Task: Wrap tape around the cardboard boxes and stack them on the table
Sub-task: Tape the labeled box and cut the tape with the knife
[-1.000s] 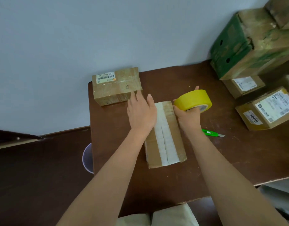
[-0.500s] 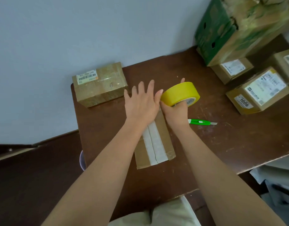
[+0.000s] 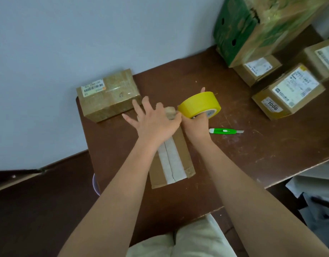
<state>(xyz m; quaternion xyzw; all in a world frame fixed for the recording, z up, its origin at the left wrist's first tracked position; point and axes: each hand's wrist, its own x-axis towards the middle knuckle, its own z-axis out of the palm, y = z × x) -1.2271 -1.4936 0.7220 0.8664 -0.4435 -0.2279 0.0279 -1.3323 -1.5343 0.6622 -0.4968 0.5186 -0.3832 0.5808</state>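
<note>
A long flat cardboard box [image 3: 180, 154] with a white strip down its middle lies on the brown table [image 3: 234, 173]. My left hand [image 3: 154, 121] presses flat on the box's far end, fingers spread. My right hand [image 3: 197, 125] grips a yellow tape roll [image 3: 199, 104] just right of that end, close against my left hand. A taped box with a barcode label [image 3: 108, 94] sits at the table's far left corner.
A green utility knife [image 3: 224, 131] lies right of the box. Labelled cardboard boxes [image 3: 288, 91], [image 3: 258, 68] and a large green box [image 3: 252, 26] crowd the far right. A wall stands behind; the table's left and near edges are close.
The view shifted, moving the table contents across the frame. My left hand slid toward the box's far end, and the roll in my right hand closed in beside it.
</note>
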